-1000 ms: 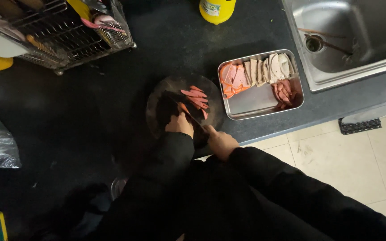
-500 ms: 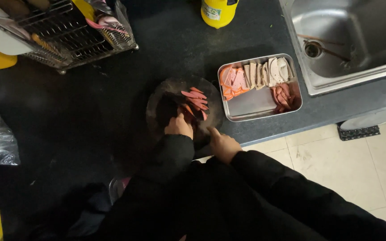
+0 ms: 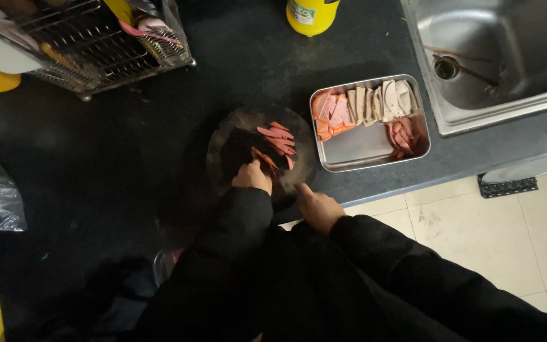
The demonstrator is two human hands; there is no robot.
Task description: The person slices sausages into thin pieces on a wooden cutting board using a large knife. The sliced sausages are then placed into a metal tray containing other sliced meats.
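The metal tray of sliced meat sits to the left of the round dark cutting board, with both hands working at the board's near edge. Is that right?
Not quite. In the head view the metal tray of sliced meat lies to the right of the round dark cutting board, not the left. The rest holds: the left hand and the right hand are both at the board's near edge.

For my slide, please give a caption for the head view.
Both hands, left hand and right hand, work over red sausage slices on a round dark board beside a steel tray.
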